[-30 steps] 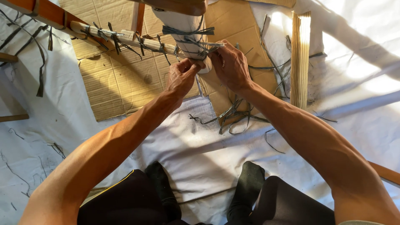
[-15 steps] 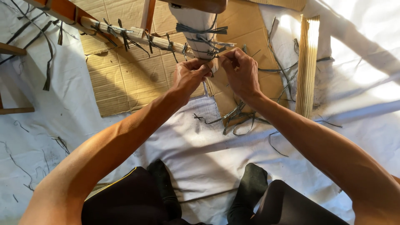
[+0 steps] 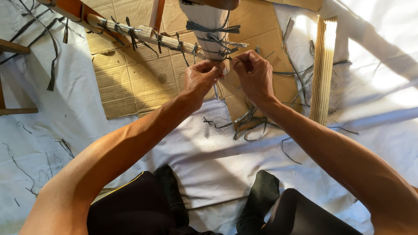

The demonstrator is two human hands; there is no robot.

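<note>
Both hands were pinched shut on thin grey binding strips (image 3: 217,43) at the joint where a wrapped pale post (image 3: 208,21) met a wooden rail (image 3: 143,35); the left hand (image 3: 201,78) and right hand (image 3: 254,74) nearly touched, so a firm knot probably called for equal pull from both. Loose strip scraps (image 3: 250,122), a bundle of pale slats (image 3: 323,65) and cardboard (image 3: 130,82) crowded the white sheet (image 3: 209,152) below.

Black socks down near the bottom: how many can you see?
2. One black sock is left of centre on the white cloth; the other black sock is to its right. Both legs run off the frame's bottom.
</note>
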